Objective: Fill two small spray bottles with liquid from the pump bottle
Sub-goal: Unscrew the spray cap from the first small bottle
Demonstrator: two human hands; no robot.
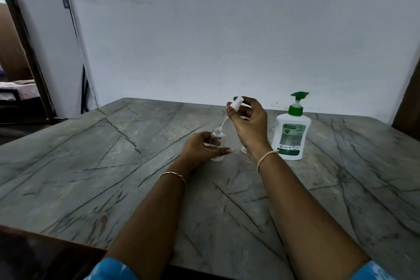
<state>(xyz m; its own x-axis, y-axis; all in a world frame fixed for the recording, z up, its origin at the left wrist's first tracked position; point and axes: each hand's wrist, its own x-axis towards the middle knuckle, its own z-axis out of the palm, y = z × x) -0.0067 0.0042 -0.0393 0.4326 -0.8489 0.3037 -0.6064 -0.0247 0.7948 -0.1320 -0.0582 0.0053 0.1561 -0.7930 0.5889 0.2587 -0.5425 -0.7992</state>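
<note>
My left hand (201, 149) grips a small clear spray bottle (217, 137) that stands on the table, its threaded neck uncovered. Just above it, my right hand (248, 125) holds the white spray head (237, 103), whose thin dip tube (223, 123) slants down toward the bottle's mouth. A second small bottle (243, 149) shows only as a white sliver behind my right wrist. The white pump bottle (291, 136), with a green collar and green pump top, stands upright to the right of my right hand, untouched.
The grey marbled table (113, 166) runs up to a white wall (227, 41) at the back. A dark doorway (18, 63) opens at the left. A dark wooden edge (406, 102) rises at the far right.
</note>
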